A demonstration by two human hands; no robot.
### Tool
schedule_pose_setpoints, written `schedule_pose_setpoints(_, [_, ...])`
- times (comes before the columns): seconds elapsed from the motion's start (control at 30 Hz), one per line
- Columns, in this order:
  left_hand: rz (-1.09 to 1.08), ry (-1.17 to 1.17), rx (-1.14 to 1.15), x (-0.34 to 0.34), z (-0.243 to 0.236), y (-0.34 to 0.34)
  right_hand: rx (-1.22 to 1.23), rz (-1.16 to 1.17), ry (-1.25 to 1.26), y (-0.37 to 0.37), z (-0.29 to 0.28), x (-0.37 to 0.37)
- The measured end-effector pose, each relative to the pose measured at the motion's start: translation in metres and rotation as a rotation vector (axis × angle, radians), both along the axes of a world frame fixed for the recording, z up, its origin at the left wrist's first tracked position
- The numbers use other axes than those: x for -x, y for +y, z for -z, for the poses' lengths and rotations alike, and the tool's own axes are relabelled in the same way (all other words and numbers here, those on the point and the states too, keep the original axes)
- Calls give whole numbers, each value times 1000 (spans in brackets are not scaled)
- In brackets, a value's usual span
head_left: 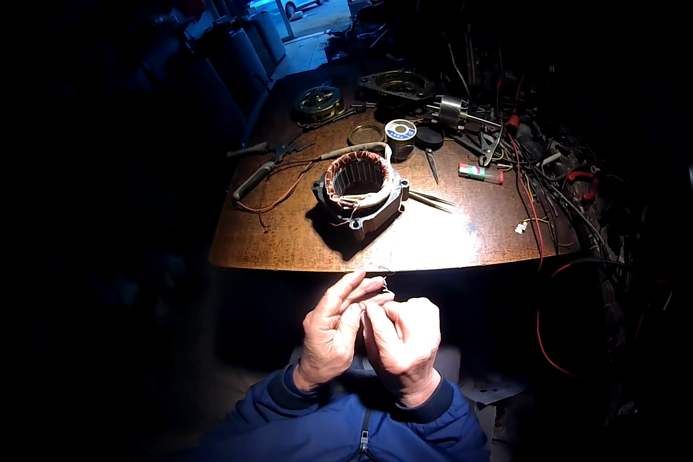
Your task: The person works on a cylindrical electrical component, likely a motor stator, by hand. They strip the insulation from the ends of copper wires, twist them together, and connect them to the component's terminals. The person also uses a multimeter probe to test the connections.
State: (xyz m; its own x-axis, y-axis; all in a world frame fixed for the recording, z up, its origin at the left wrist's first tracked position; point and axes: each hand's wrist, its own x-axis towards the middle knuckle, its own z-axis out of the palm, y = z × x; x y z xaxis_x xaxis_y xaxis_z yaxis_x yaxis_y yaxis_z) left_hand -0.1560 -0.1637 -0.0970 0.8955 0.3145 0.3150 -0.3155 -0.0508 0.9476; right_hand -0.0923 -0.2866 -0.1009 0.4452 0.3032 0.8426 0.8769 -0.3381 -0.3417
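I am holding my left hand and my right hand together just off the near edge of the table. My right thumb and forefinger are pressing close to each other, the other fingers curling in, while my left fingers are stretching forward and my left thumb is meeting the right fingertips. A thin pale strand is showing at my left fingertips (too fine to say which hand is gripping it), so I cannot tell what either hand is grasping. Ahead, the copper-wound stator is sitting on the table, its round opening facing up, and an orange wire is curving at its left. Behind it a spool is standing upright; pliers are lying to the left, and a red-and-green tube is lying to the right.
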Motion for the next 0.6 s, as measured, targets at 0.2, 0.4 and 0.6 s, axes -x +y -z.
schedule_pose_setpoints(0.2, [43, 56, -49, 2, -1, -6, -48, -15, 119, -8, 0, 2])
schedule_pose_setpoints(0.4, [79, -9, -438, -3, -21, 11, -246, -179, 442, -17, -3, -1])
schedule_pose_setpoints(0.6, [40, 2, -519, -7, -22, 23, -470, -501, 1144, -29, 3, 0])
